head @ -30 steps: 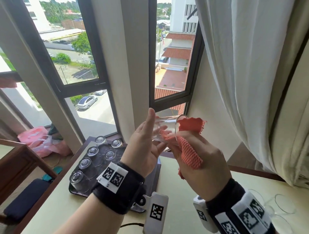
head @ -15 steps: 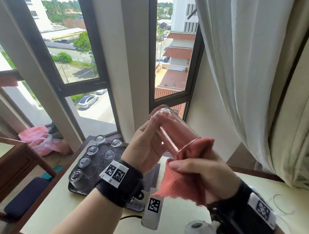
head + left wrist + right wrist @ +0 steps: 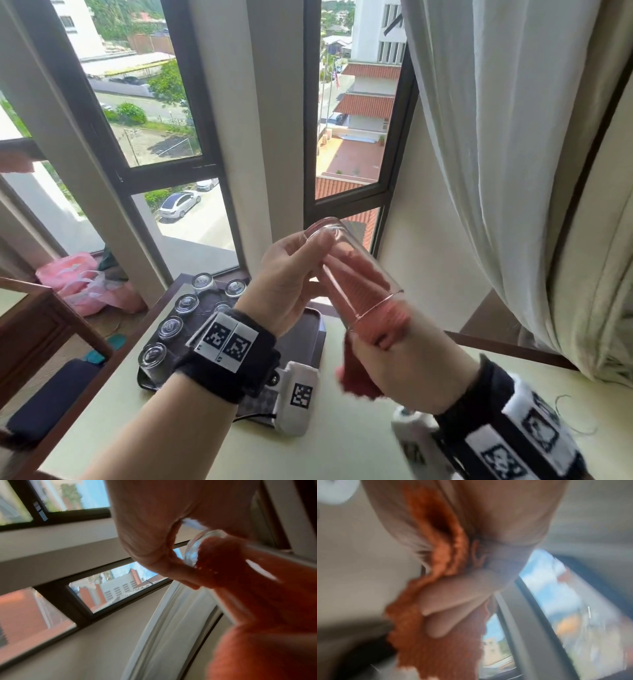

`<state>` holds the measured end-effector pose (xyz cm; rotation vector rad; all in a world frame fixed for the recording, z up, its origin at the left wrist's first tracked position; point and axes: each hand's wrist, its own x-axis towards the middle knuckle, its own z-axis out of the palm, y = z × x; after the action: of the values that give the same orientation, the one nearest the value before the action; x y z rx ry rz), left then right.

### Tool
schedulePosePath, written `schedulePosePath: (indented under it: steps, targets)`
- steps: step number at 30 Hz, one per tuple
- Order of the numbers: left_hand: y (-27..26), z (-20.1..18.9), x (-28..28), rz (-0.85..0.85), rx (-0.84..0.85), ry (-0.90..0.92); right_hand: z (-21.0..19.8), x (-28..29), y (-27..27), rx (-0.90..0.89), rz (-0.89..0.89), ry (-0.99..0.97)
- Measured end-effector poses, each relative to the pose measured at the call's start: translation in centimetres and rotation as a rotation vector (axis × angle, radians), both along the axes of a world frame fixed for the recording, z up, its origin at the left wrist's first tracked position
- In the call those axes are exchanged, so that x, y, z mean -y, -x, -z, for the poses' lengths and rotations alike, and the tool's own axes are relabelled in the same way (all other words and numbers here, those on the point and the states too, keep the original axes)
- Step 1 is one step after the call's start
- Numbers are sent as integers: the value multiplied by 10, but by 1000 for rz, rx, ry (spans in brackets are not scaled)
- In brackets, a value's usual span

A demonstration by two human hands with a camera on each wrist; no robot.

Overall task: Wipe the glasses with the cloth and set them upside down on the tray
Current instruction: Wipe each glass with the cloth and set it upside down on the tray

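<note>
My left hand (image 3: pixel 294 274) holds a clear glass (image 3: pixel 349 270) near its thick base, tilted with the base up and to the left and the mouth toward my right hand (image 3: pixel 404 363). The orange-red cloth (image 3: pixel 363 373) is pushed into the glass, and my right hand grips it at the mouth, with a loose tail hanging below. In the left wrist view the glass (image 3: pixel 197 550) shows cloth (image 3: pixel 257 588) filling it. The right wrist view is blurred, with fingers curled round the cloth (image 3: pixel 440 635). Several glasses (image 3: pixel 169 327) stand upside down on the dark tray (image 3: pixel 308 339) at the left.
The pale table (image 3: pixel 342 442) lies below my hands, against the window. A white curtain (image 3: pixel 496 154) hangs at the right. Faint rims of clear glasses (image 3: pixel 568 414) show at the table's right. A wooden chair (image 3: pixel 37 329) and pink bags (image 3: pixel 78 284) sit at the left.
The glass has turned from lying sideways to base-up and tilted. The cloth has gone from outside the rim to deep inside it, and my right hand has dropped below the mouth.
</note>
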<state>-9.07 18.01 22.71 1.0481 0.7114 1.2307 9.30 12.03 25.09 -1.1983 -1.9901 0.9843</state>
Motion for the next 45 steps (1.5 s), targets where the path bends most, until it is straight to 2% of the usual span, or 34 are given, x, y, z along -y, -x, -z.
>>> schedulePosePath:
  steps: [1,2,3,4,6,8,10,12,13,14,16,17,19,22,23,24,25,26,27,29,30,33,35,37,38,40,42,43,45]
  targets:
    - [0,-1,1,-31,-56,0,1,-6,-4,236,-41,-175]
    - [-1,-2,1,-60,-98,4,-3,-11,-7,390,-52,-260]
    - [-1,-1,2,-79,-114,10,-10,-13,-8,428,-55,-251]
    - [-2,1,4,-84,-95,15,-11,-14,-9,376,-80,-211]
    - [-2,4,7,-27,31,8,-15,-11,-9,108,-121,-40]
    - [0,6,10,72,195,-16,-14,-6,-11,-335,-118,195]
    - [1,6,9,163,291,-64,-18,-3,-15,-775,-163,538]
    - [0,3,6,229,331,-106,-21,-2,-15,-1113,-430,831]
    - [-1,1,4,245,340,-107,-28,-1,-19,-1173,-456,829]
    - [-2,0,2,248,344,-96,-33,0,-21,-1178,-394,793]
    - [-4,0,1,204,316,-68,-34,2,-10,-1110,-324,824]
    - [-5,1,2,170,284,-55,-29,5,-6,-1029,-251,772]
    - [-5,2,3,109,200,-33,-21,11,-9,-483,-67,413]
    - [-6,2,3,-24,-20,2,-15,4,-9,341,-143,-207]
    - [-8,2,3,-72,-115,26,-11,-3,-11,613,-158,-300]
    - [-10,5,2,-110,-191,52,-12,-6,-12,790,-137,-330]
    - [-13,7,3,-136,-238,76,-13,-7,-12,852,-111,-372]
    - [-15,8,5,-157,-254,88,-8,-10,-15,824,-106,-367]
    - [-16,9,7,-169,-248,85,-1,-11,-18,699,-118,-317]
    - [-15,12,11,-135,-172,50,5,-9,-21,283,-148,1]
    - [-15,13,14,-90,-92,29,8,-7,-23,80,-133,177]
    - [-19,17,25,56,209,-6,9,-1,-29,-509,-135,525]
    - [-24,21,28,111,320,-27,7,2,-31,-856,-257,745]
    - [-26,24,28,155,352,-51,4,6,-30,-1103,-517,880]
    - [-26,25,28,171,357,-61,9,6,-31,-1214,-540,925]
    - [-25,29,30,170,360,-49,9,3,-33,-1198,-430,868]
    - [-24,33,35,108,327,-18,15,4,-28,-1128,-449,925]
    - [-23,34,38,65,295,-1,20,6,-32,-1029,-383,860]
    - [-22,34,45,-7,206,10,25,9,-33,-690,-244,706]
